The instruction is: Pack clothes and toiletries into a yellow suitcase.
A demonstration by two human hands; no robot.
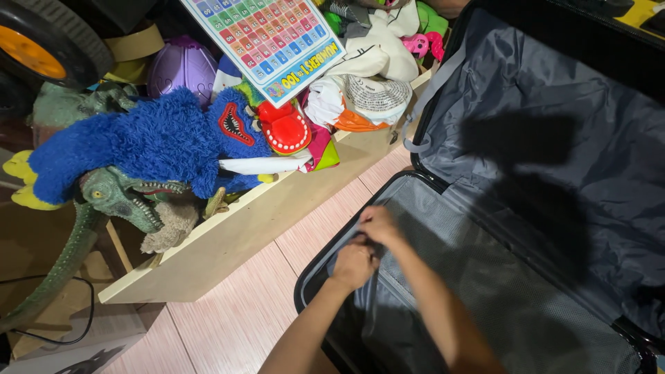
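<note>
Nearest you, both your forearms reach into the lower half of the open suitcase (485, 291), which lies flat on the pink tiled floor (242, 312). Your left hand (353, 265) is curled, its fingers closed on the grey strap or zip pull at the inner edge of the mesh divider (499, 277); your right hand (377, 223) sits just above it, touching it, fingers bent inward and pinching the same spot. Exactly what they grip is hidden under the knuckles.

By the look of it you are working the fastening of the mesh divider, right at its near corner. The next move seems to call for one hand to hold the fabric taut while the other draws the fastener along the edge.

Beyond your hands, the suitcase lid (554, 125) stands open, lined in grey cloth. To the left, a wooden toy bin (277, 215) stands beside the case, heaped with a blue plush monster (145, 142), a green dinosaur (118, 197), a red toy crocodile (284, 128) and a number chart (267, 38).
</note>
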